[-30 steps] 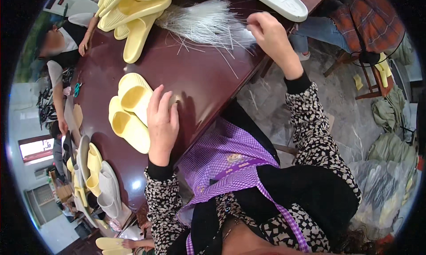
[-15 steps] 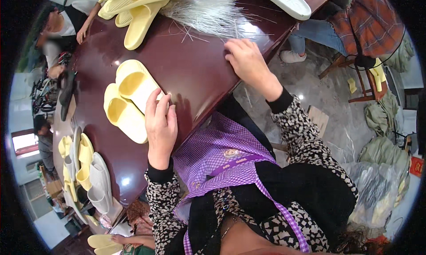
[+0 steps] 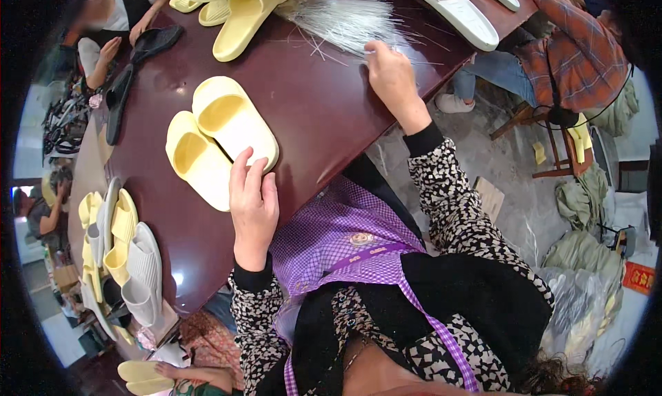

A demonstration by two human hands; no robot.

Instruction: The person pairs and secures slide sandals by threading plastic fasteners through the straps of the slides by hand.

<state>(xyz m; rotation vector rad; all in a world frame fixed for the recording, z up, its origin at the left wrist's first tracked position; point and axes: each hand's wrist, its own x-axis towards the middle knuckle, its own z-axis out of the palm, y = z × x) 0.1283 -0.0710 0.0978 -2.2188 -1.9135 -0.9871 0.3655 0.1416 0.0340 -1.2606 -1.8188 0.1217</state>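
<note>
Nearer the white strands (image 3: 352, 23) than half a second ago, the right hand (image 3: 394, 85) is now at 1 o'clock with fingers curled at their loose ends; whether it pinches any, I cannot tell. At 9 o'clock, the left hand (image 3: 253, 206) is half open and grips nothing, fingertips resting at the heel of the yellow slippers (image 3: 238, 130), which lie toward 10 o'clock on the dark red table (image 3: 317, 113).
</note>
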